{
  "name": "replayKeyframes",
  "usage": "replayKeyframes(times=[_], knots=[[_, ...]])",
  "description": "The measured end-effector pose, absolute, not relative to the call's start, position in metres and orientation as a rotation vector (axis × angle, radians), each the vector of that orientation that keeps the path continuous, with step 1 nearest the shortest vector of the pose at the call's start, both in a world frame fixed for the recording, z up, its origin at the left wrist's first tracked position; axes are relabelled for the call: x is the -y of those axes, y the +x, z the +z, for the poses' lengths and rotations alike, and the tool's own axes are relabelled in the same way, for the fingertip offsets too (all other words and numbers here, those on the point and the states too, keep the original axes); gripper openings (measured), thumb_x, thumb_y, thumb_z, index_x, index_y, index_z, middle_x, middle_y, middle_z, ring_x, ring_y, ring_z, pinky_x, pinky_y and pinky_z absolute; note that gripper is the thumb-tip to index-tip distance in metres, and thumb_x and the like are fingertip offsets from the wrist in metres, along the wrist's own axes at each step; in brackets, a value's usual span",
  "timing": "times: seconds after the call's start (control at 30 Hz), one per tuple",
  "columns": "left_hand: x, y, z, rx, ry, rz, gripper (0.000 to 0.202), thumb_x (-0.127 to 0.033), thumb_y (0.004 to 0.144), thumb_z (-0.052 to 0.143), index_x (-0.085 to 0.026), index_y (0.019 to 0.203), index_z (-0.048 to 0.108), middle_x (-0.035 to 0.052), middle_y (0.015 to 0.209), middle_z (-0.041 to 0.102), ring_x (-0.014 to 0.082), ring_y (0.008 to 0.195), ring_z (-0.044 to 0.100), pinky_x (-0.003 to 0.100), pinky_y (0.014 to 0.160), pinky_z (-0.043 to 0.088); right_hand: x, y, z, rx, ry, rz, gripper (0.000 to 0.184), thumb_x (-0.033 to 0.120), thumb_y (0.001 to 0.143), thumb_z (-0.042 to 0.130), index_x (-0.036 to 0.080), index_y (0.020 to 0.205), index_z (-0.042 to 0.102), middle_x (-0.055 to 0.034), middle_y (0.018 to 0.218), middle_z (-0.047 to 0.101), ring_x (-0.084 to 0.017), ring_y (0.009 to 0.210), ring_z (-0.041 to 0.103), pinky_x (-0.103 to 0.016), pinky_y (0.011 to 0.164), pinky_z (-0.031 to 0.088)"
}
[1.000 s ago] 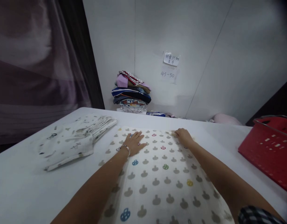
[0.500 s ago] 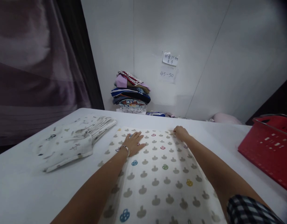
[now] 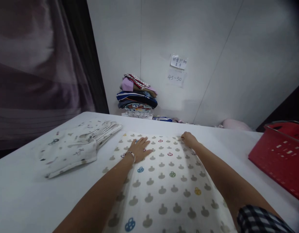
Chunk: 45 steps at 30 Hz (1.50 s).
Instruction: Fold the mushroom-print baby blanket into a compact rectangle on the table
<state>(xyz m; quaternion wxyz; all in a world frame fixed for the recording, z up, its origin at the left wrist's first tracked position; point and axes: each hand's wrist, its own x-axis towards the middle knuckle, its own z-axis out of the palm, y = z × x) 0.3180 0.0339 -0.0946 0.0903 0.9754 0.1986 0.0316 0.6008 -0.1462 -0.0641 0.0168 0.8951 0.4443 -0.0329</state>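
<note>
A white cloth (image 3: 161,181) printed with grey and a few coloured mushroom shapes lies spread on the white table in front of me. My left hand (image 3: 139,150) rests flat on its upper left part, fingers spread, a bracelet round the wrist. At the cloth's far right corner, my right hand (image 3: 189,139) has its fingers pinched on the edge. Left of the cloth lies a bunched white printed cloth (image 3: 74,149), apart from both hands.
A red plastic basket (image 3: 273,155) stands on the table (image 3: 16,194) at the right. Behind the far edge rises a pile of folded fabrics (image 3: 137,97) against the wall. Paper signs (image 3: 178,62) hang above. A purple curtain (image 3: 30,81) drapes at the left.
The view has shifted very slightly. Both hands keep their places on the mushroom cloth.
</note>
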Motion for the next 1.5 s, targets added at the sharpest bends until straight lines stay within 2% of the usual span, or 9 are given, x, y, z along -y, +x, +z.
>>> replayKeyframes(times=[0.17, 0.43, 0.77, 0.97, 1.1, 1.27, 1.5], knots=[[-0.031, 0.317, -0.089, -0.6, 2.899, 0.048, 0.066, -0.063, 0.084, 0.022, -0.027, 0.138, 0.034, 0.0004, 0.149, 0.02, 0.0241, 0.137, 0.015, 0.05, 0.108, 0.011, 0.144, 0.603, -0.065, -1.345, 2.793, -0.165, 0.029, 0.015, 0.081, 0.049, 0.018, 0.104, 0.066, -0.0088, 0.105, 0.063, -0.016, 0.09, 0.058, -0.021, 0.072, 0.039], [-0.033, 0.318, -0.092, -0.593, 2.9, 0.079, 0.067, -0.065, 0.083, 0.022, -0.028, 0.137, 0.034, 0.0003, 0.149, 0.021, 0.0246, 0.137, 0.015, 0.049, 0.109, 0.011, 0.144, 0.6, -0.059, -1.353, 2.746, -0.147, 0.028, 0.015, 0.081, 0.048, 0.02, 0.103, 0.065, -0.0082, 0.106, 0.063, -0.018, 0.095, 0.056, -0.024, 0.075, 0.039], [-0.036, 0.318, -0.098, -0.59, 2.902, 0.106, 0.068, -0.067, 0.083, 0.021, -0.029, 0.138, 0.034, 0.0002, 0.149, 0.022, 0.0247, 0.137, 0.015, 0.047, 0.109, 0.01, 0.153, 0.589, -0.063, -1.439, 2.708, -0.015, 0.027, 0.016, 0.086, 0.042, 0.016, 0.104, 0.063, -0.0115, 0.112, 0.057, -0.021, 0.103, 0.05, -0.027, 0.081, 0.035], [-0.036, 0.318, -0.098, -0.572, 2.895, 0.105, 0.068, -0.067, 0.083, 0.021, -0.029, 0.138, 0.034, 0.0001, 0.149, 0.02, 0.0243, 0.137, 0.015, 0.049, 0.109, 0.01, 0.153, 0.593, -0.061, -1.427, 2.718, -0.048, 0.025, 0.018, 0.085, 0.045, 0.018, 0.103, 0.062, -0.0096, 0.107, 0.061, -0.018, 0.094, 0.055, -0.025, 0.076, 0.036], [-0.035, 0.318, -0.095, -0.579, 2.898, 0.095, 0.066, -0.065, 0.084, 0.023, -0.029, 0.137, 0.034, 0.0002, 0.149, 0.02, 0.0244, 0.137, 0.015, 0.049, 0.109, 0.01, 0.143, 0.606, -0.055, -1.363, 2.759, 0.01, 0.028, 0.016, 0.085, 0.042, 0.018, 0.105, 0.061, -0.0107, 0.112, 0.06, -0.021, 0.102, 0.053, -0.029, 0.08, 0.035], [-0.032, 0.317, -0.093, -0.608, 2.899, 0.099, 0.063, -0.062, 0.084, 0.026, -0.029, 0.137, 0.036, 0.0002, 0.149, 0.021, 0.0249, 0.137, 0.014, 0.049, 0.109, 0.009, 0.131, 0.613, -0.062, -1.286, 2.784, -0.057, 0.028, 0.014, 0.082, 0.044, 0.021, 0.101, 0.063, -0.0089, 0.106, 0.064, -0.021, 0.096, 0.057, -0.032, 0.081, 0.035], [-0.031, 0.317, -0.093, -0.653, 2.902, 0.151, 0.068, -0.067, 0.082, 0.025, -0.028, 0.136, 0.036, 0.0027, 0.149, 0.02, 0.0263, 0.138, 0.01, 0.052, 0.109, 0.004, 0.133, 0.618, -0.067, -1.258, 2.837, -0.062, 0.031, 0.013, 0.082, 0.044, 0.02, 0.11, 0.056, -0.0108, 0.106, 0.064, -0.021, 0.096, 0.058, -0.032, 0.082, 0.035]])
